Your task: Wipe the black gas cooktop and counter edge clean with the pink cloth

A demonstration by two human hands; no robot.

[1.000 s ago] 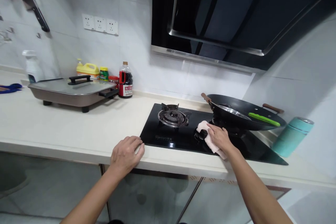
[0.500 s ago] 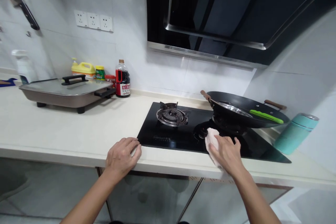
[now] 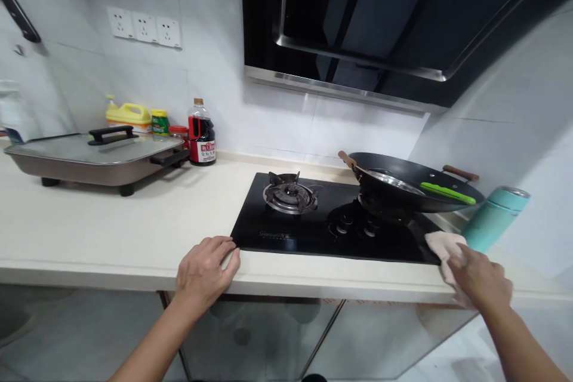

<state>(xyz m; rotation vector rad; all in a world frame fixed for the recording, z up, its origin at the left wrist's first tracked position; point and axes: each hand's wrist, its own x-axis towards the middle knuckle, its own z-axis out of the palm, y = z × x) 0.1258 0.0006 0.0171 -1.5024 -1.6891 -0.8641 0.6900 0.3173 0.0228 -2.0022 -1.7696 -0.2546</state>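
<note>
My right hand (image 3: 483, 277) grips a pale pink cloth (image 3: 447, 250) at the front right corner of the black glass gas stove (image 3: 313, 245). The cloth lies partly over that corner and hangs toward the counter edge. My left hand (image 3: 206, 268) holds nothing; it rests on the counter by the stove's front left corner, fingers slightly bent and thumb apart. A black wok (image 3: 403, 191) with wooden handles sits over the right burner, with a green-handled utensil (image 3: 447, 193) across it. Bare on the left is the other burner (image 3: 290, 197), and two knobs (image 3: 344, 224) show at the front.
A turquoise tumbler (image 3: 496, 218) leans close to my right hand. On the counter (image 3: 134, 227) stand a lidded electric pan (image 3: 89, 167), a soy sauce bottle (image 3: 202, 134) and a yellow jug (image 3: 129, 114). The range hood (image 3: 349, 24) hangs above.
My right hand has slid the cloth rightward from the knobs to the stove's right corner, uncovering both knobs. My left hand stays at the left corner. The view has shifted slightly right.
</note>
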